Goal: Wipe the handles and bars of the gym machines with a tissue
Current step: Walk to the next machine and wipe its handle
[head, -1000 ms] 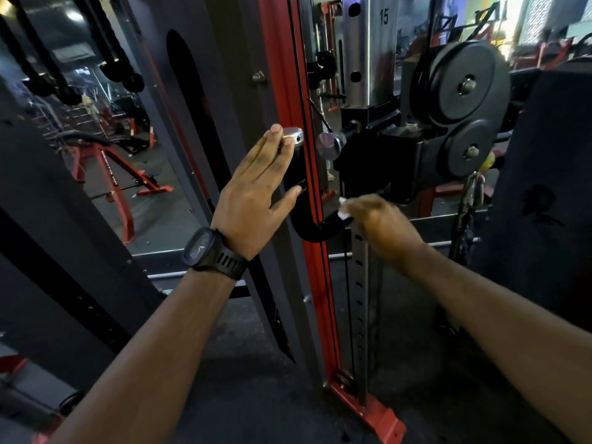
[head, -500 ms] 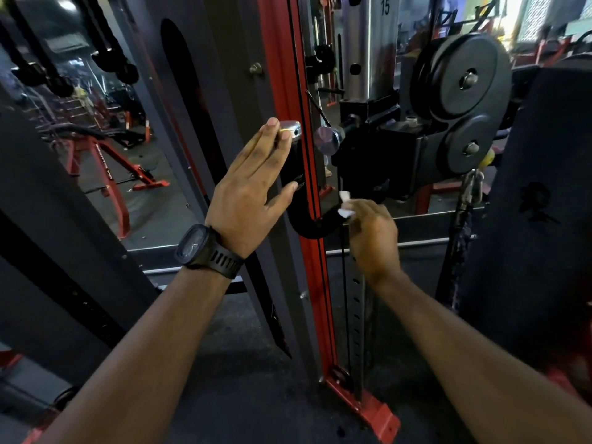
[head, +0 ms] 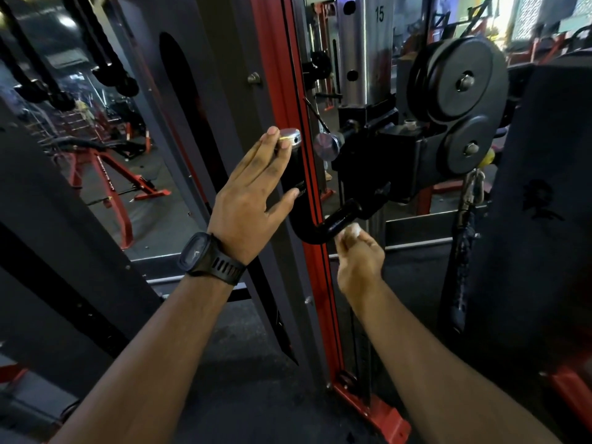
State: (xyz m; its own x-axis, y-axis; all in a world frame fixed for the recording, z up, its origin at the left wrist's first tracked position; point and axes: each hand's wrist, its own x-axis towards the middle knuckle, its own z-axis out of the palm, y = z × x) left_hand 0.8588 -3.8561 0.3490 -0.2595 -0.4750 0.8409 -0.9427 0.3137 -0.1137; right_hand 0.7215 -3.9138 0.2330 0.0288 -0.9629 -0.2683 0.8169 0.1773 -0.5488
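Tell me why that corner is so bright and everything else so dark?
Head view: light at the top right corner washes out; the machine looks dim; the metal cap by the left hand glints; the right hand and tissue look slightly blurred; the red post leans from the wide lens.

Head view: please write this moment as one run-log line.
left hand: open, fingers straight on handle | right hand: pinches tissue | tissue: under lower bend of handle
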